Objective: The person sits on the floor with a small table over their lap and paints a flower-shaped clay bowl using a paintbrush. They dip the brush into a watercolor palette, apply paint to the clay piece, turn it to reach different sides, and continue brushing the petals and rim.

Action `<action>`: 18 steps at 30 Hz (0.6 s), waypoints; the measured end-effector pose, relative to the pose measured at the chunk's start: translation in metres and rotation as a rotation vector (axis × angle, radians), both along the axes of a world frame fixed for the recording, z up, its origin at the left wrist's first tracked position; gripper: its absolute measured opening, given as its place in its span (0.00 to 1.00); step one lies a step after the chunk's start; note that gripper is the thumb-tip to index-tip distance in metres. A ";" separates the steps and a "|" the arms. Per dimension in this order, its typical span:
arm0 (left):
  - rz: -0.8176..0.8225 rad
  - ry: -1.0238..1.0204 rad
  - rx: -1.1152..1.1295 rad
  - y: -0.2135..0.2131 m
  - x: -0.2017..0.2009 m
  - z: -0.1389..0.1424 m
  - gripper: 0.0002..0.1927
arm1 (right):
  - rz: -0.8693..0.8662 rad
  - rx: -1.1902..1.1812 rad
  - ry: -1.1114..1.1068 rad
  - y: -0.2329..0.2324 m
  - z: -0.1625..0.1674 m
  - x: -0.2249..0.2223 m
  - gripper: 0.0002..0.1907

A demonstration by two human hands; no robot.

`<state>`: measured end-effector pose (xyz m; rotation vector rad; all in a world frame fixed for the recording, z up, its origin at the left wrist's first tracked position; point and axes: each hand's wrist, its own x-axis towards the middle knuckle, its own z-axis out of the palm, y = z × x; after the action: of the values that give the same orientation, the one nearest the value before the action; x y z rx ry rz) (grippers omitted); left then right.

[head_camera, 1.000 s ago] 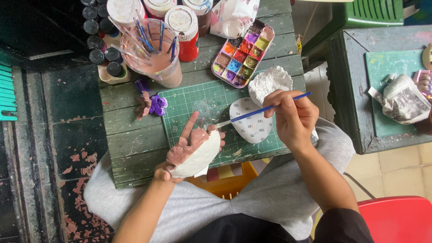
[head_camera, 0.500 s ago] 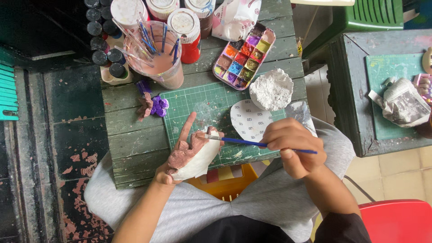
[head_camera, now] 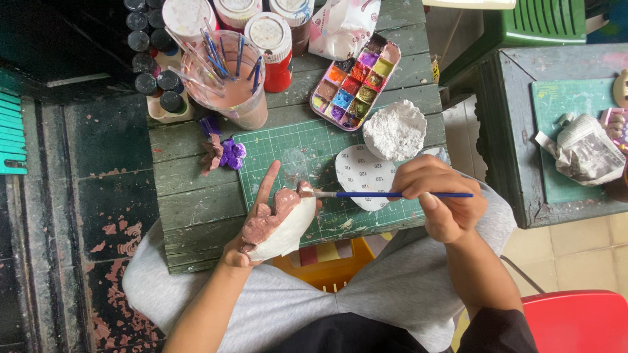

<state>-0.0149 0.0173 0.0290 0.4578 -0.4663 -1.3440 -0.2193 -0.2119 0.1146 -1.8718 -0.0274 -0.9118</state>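
Observation:
My left hand (head_camera: 252, 225) holds a white clay piece (head_camera: 282, 229) whose top is painted reddish brown, at the near edge of the green cutting mat (head_camera: 307, 157). My right hand (head_camera: 441, 196) grips a blue-handled paintbrush (head_camera: 392, 194) level, its tip touching the upper right of the clay piece. Behind the brush lie a white heart-shaped sheet (head_camera: 360, 173) and a lumpy white plaster piece (head_camera: 394, 129). A paint palette (head_camera: 356, 82) with several colour wells sits further back.
A clear cup of pinkish water with several brushes (head_camera: 226, 78) stands at the back left, beside paint jars (head_camera: 275, 39) and small dark bottles (head_camera: 150, 59). A purple and brown flower piece (head_camera: 222, 151) lies left of the mat. A second green table (head_camera: 556, 144) stands right.
My right hand dropped from above the heart-shaped sheet toward me and turned the brush level, bringing its tip to the clay piece. The left hand stayed in place.

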 end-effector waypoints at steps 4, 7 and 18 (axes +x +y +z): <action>0.015 -0.057 -0.016 -0.001 0.000 0.001 0.84 | 0.046 -0.034 -0.030 0.000 -0.002 0.002 0.08; 0.020 -0.061 -0.005 -0.002 0.002 0.001 0.84 | -0.010 -0.029 -0.009 0.000 -0.002 0.004 0.08; 0.041 -0.120 0.063 -0.002 0.002 0.009 0.85 | -0.039 -0.075 -0.044 0.001 -0.001 0.005 0.09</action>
<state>-0.0127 0.0149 0.0382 0.5992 -0.5116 -1.2986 -0.2143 -0.2110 0.1138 -1.9269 -0.0528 -0.9911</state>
